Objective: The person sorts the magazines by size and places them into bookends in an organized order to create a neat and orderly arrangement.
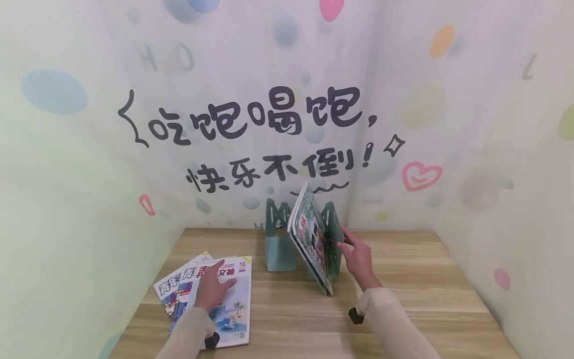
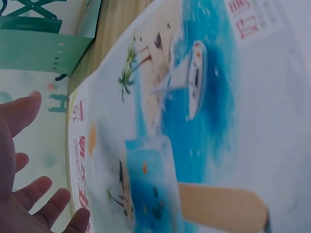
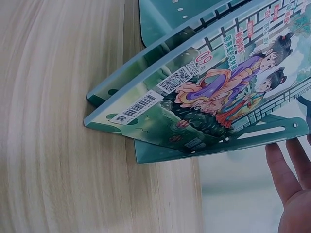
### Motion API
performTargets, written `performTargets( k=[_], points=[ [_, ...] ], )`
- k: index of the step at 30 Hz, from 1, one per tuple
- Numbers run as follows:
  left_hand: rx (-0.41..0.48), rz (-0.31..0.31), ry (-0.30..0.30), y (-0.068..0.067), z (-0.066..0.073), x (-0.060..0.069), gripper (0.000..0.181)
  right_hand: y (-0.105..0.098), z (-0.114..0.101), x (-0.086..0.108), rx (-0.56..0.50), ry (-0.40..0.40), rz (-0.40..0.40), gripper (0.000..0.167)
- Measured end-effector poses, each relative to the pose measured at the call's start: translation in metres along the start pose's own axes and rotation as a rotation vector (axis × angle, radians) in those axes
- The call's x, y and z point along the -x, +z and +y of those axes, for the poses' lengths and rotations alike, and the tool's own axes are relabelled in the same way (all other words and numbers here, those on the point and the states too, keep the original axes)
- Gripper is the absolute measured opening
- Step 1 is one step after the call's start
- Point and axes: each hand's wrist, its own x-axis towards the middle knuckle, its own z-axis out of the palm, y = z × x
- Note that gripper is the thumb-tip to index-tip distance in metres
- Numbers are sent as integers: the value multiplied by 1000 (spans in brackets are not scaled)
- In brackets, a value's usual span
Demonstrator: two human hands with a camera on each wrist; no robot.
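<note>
Several magazines [image 1: 233, 309] lie fanned in a pile at the table's left, the top cover [image 2: 214, 141] showing a beach and a sailboat. Over that pile is my left hand [image 1: 213, 288], fingers spread and holding nothing; whether it touches the cover I cannot tell. A green metal book rack [image 1: 281, 254] stands at the back middle. Magazines with illustrated covers [image 3: 209, 92] stand in it, leaning, their lower corner jutting out in front. My right hand [image 1: 358, 259] has its extended fingertips at the outer edge of the rack's right panel [image 1: 333, 244].
The wood-grain table [image 1: 403, 299] ends at a printed wall [image 1: 278, 60] behind the rack. More wall rises on the left [image 1: 58, 199] and right. A dark wrist device [image 1: 356, 315] sits under the right sleeve.
</note>
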Motion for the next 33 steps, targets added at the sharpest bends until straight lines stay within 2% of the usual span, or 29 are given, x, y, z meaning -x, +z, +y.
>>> performTargets(
  k=[6,13,16,20,25,33],
  points=[
    [-78,55,-17,-7,-19,3,73,-1,-1,1,5,-16,2,53],
    [-153,89,-72,-12,-35,3,74,-2,0,0,9,-54,22,51],
    [-154,80,-96,-14,-41,2,75,-2,0,0,2,-55,22,52],
    [-109,73,-106,-16,-47,3,77,-2,1,1,0,-45,18,52],
    [-114,57,-125,-18,-52,3,80,-2,1,1,-2,-35,25,51],
    [-222,23,-236,-22,-46,4,87,-1,-3,1,-18,-38,33,51]
  ],
)
